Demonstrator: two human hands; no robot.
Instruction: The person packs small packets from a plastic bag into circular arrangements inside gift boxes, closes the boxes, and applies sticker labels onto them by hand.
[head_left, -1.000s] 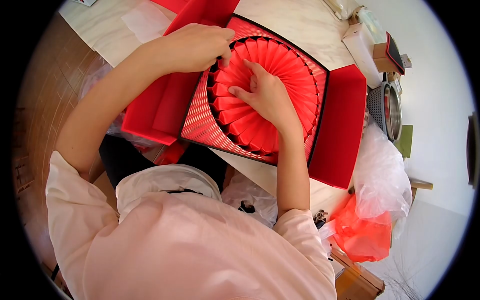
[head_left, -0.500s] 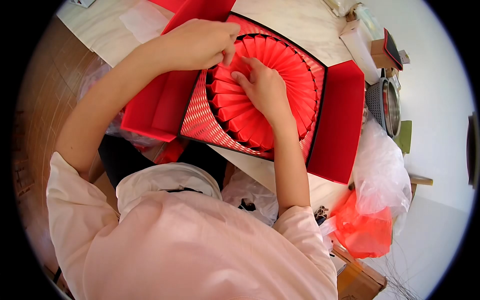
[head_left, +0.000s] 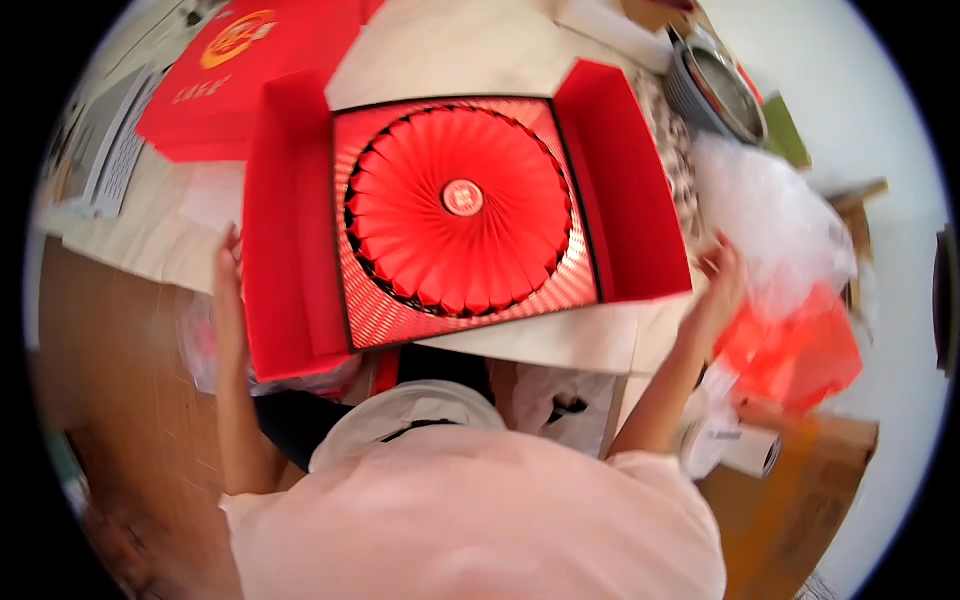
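Observation:
In front of me a red gift box (head_left: 300,230) stands with its two side flaps spread to left and right. A round fan of overlapping red pleats (head_left: 500,255) fills its patterned, black-edged middle. A small round emblem (head_left: 463,198), pale with red marks, sits at the fan's centre. My left hand (head_left: 230,290) is upright along the outer side of the left flap, fingers extended. Beyond the right flap, my right hand (head_left: 725,278) is raised with its fingers apart and slightly blurred. Neither hand has anything in it.
A red bag with gold print (head_left: 235,90) lies at the back left, near a grey and white keyboard-like object (head_left: 110,150). Stacked metal bowls (head_left: 715,90), a white plastic bag (head_left: 770,220), an orange-red bag (head_left: 795,350) and a cardboard box (head_left: 800,500) are on the right.
Both hands have left the pleated fan and moved outward to either side of the box. The box now appears squarer to me, and the centre emblem has come into view.

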